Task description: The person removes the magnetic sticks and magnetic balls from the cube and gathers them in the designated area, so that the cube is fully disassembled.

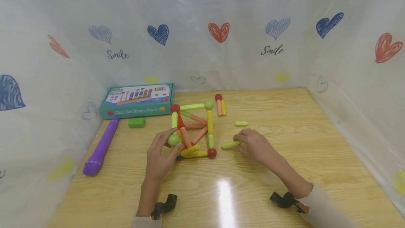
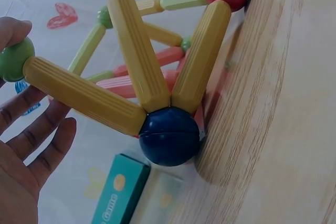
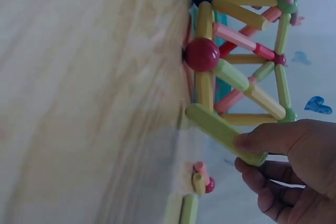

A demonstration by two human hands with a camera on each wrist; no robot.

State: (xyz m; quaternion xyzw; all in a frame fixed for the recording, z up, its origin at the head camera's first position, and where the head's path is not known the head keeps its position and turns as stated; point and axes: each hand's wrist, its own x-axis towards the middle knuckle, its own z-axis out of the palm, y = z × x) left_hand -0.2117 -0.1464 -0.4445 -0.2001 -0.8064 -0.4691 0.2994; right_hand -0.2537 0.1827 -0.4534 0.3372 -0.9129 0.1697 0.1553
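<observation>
A frame of magnetic rods and balls point(image 1: 210, 122) stands on the table, with yellow, light green and red rods between its balls. My left hand point(image 1: 159, 156) holds the green ball point(image 1: 174, 139) at its near left upper corner between thumb and fingers. From that ball a yellow rod point(image 2: 84, 95) runs down to a dark blue ball point(image 2: 169, 136). Another yellow rod point(image 2: 137, 45) slants up from the blue ball, its far end loose. Right of the frame, my right hand point(image 1: 256, 147) pinches a light green rod point(image 3: 220, 129) by one end; its other end points toward the near red ball point(image 1: 212, 153).
Behind the right hand lies a short light green rod point(image 1: 241, 124). A red ball point(image 1: 218, 96) with two rods sits farther back. At the left are a teal game box point(image 1: 139, 111), a green block point(image 1: 136, 123) and a long purple club-shaped thing point(image 1: 100, 149).
</observation>
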